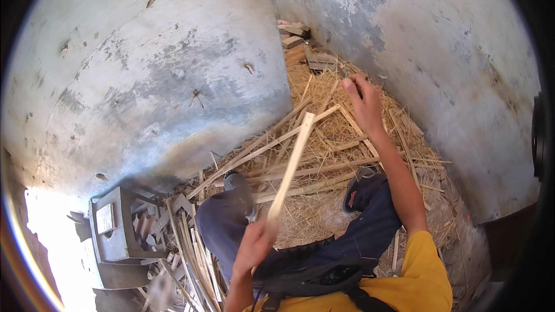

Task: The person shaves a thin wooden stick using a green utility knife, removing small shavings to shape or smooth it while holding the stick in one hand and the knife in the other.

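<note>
Rough plastered walls [144,75] meet in a corner w/ straw [341,138] and loose wooden slats [272,147] heaped on the floor between them.

Left hand [254,248] is closed round the lower end of a pale wooden strip [292,164], which angles up and away from it, top end over the straw pile. Right hand [361,101] is stretched far forward, fingers pinched together on something small and thin. Can't tell what, prob. a straw stalk or a sliver. Person's legs in dark trousers, shoes [240,185] planted in the straw below both hands.

Risks, as I judge them:
- Strip is held only at one end, so the long free end can swing and catch the right forearm or knock the slats beyond it.
- Bare hands on rough split wood: splinters likely if the grip slides.
- Reach is long, footing is loose straw over slats, so a shift of weight could slip.
- Grey cast block [115,231] and more slats [193,254] sit just left of left hand, easy to bump w/ elbow.
</note>
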Tool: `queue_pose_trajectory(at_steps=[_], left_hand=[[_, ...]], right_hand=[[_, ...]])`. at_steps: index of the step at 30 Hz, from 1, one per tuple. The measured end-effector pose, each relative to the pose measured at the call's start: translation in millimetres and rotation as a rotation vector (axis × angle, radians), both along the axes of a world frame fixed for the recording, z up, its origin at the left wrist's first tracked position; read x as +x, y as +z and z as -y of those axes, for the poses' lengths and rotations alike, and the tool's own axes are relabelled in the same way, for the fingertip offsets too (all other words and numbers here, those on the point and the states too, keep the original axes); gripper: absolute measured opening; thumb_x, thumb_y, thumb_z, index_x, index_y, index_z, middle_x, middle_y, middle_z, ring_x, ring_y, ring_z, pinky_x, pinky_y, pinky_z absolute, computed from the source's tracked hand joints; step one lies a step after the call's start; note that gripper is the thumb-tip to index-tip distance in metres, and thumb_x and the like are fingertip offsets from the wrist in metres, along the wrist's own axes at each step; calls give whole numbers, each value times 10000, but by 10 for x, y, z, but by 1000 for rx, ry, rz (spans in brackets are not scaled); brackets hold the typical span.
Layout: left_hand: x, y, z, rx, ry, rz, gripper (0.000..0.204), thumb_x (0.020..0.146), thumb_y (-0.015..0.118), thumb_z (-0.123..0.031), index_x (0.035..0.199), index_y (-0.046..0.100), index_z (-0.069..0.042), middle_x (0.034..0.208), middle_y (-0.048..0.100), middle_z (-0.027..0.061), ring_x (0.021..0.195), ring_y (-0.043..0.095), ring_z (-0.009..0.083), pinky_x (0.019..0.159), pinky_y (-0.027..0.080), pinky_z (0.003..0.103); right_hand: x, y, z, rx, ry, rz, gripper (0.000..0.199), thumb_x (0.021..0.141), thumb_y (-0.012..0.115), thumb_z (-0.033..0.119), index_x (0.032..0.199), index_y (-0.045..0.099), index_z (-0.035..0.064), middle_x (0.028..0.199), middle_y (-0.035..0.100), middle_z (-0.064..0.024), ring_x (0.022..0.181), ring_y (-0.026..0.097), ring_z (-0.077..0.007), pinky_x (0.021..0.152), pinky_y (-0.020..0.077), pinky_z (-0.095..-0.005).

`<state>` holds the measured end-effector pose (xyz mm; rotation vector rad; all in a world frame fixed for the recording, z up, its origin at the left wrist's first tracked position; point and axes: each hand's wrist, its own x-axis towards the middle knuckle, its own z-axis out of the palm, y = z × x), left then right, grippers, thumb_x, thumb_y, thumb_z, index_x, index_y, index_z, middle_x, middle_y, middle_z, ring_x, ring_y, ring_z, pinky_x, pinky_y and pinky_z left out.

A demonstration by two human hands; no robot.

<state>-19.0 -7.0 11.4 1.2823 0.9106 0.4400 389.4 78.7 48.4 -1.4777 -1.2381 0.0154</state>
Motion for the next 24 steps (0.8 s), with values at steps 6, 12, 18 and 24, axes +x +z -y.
queue_pose_trajectory(at_steps=[6, 12, 18, 24], left_hand=[[167, 42, -201, 71, 115, 66, 339, 1152, 499, -298, 896, 552, -82, 689, 439, -88, 585, 379, 9, 508, 313, 230], [378, 93, -279, 322, 152, 36, 315, 1163, 480, -303, 932, 525, -94, 673, 419, -87, 545, 355, 6, 477, 293, 218], [468, 313, -237, 523, 193, -121, 251, 1128, 547, -209, 1083, 624, 25, 674, 546, 54, 636, 488, 92, 585, 436, 334], [487, 315, -237, 545, 188, -126, 236, 1123, 550, -191, 1135, 630, 31, 674, 577, 92, 615, 530, 125, 588, 453, 352]], right_hand=[[-686, -123, 205, 48, 303, 125, 384, 1085, 605, 430, 1102, 661, 51, 681, 592, -30, 557, 570, -158, 491, 434, -325], [-1178, -173, 422, 89, 555, 407, 285, 1005, 716, 355, 1037, 679, 74, 805, 693, -74, 596, 672, -253, 512, 500, -376], [-1286, -261, 462, 91, 594, 450, 255, 973, 750, 315, 1021, 693, 72, 817, 703, -75, 617, 684, -270, 522, 518, -377], [-1299, -228, 499, 62, 633, 459, 258, 943, 784, 280, 1036, 713, 50, 859, 740, -94, 677, 729, -278, 564, 566, -372]])
